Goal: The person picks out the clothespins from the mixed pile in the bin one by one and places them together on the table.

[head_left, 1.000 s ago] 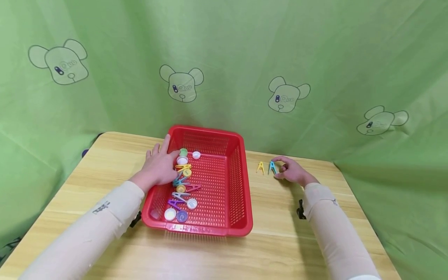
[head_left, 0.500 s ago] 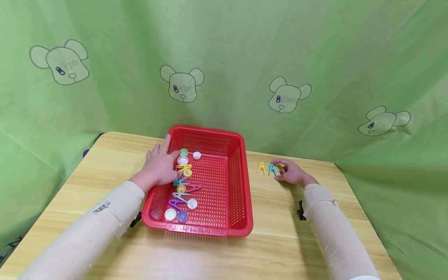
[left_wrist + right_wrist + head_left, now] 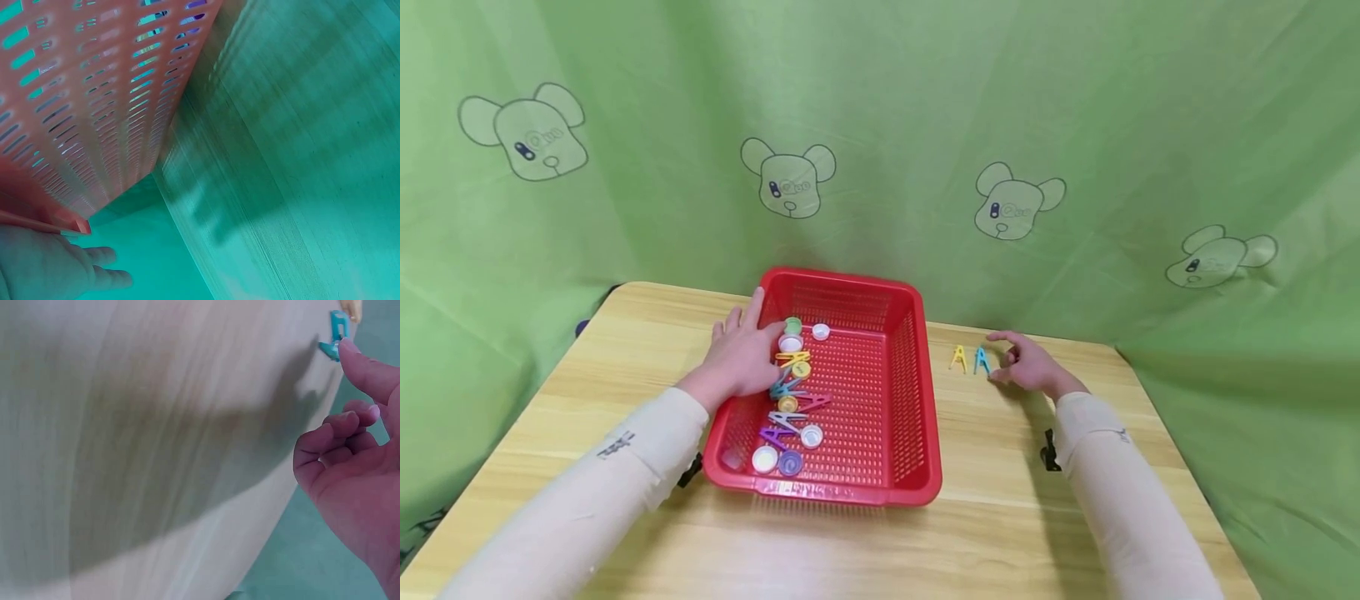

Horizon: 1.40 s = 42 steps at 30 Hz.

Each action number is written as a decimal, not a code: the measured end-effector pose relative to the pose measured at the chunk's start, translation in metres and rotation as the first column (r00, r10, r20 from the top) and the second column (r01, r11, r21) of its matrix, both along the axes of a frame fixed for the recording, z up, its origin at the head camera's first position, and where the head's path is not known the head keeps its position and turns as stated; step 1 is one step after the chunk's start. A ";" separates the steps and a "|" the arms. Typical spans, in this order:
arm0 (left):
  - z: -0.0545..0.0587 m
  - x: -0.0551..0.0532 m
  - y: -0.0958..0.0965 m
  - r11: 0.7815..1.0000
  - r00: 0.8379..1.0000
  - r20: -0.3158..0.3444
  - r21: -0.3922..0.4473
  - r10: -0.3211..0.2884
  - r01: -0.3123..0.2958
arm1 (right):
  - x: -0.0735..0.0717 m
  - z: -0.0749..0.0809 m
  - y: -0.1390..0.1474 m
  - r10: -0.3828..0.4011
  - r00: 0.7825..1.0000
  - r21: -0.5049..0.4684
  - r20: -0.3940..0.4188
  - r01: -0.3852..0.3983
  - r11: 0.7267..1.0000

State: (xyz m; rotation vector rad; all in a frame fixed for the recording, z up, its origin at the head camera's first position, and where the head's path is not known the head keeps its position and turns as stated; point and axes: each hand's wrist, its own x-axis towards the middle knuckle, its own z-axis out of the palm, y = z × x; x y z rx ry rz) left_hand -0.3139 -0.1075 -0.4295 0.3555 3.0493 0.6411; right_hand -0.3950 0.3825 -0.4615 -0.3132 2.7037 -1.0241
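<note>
My left hand (image 3: 742,358) rests over the left rim of a red plastic basket (image 3: 913,400). Its thumb points inside and its fingers are spread, fairly straight, in the left wrist view too. On the table to the right, a blue clothespin (image 3: 982,361) stands beside a yellow clothespin (image 3: 958,358), legs apart. My right hand (image 3: 1028,364) is just right of the blue one, holding nothing. Its thumb and forefinger are parted around that clothespin, the thumb tip close to one leg (image 3: 335,350); whether they touch is unclear. The other fingers are curled loosely.
Along the basket's left side lie several bottle caps, among them a green cap (image 3: 793,326) and a purple cap (image 3: 790,462), plus clothespins such as a pink clothespin (image 3: 814,403). A green curtain (image 3: 880,167) hangs behind the wooden table (image 3: 985,533).
My right hand has let go of the blue clothespin and drawn slightly right, the forefinger lifting off its top. The left hand and the basket stay in place.
</note>
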 end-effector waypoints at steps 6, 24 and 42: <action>0.000 0.000 -0.003 1.000 1.000 -0.004 -0.017 -0.001 0.001 | -0.001 0.022 -0.010 0.010 1.000 -0.024 -0.018 -0.010 1.000; -0.006 0.001 -0.003 1.000 1.000 0.002 0.000 0.004 -0.004 | -0.006 0.080 -0.063 0.052 0.994 -0.013 -0.099 -0.054 0.998; 0.002 0.000 0.000 1.000 1.000 -0.005 -0.012 -0.019 0.019 | -0.005 0.114 -0.148 0.141 0.983 -0.027 -0.114 -0.145 0.989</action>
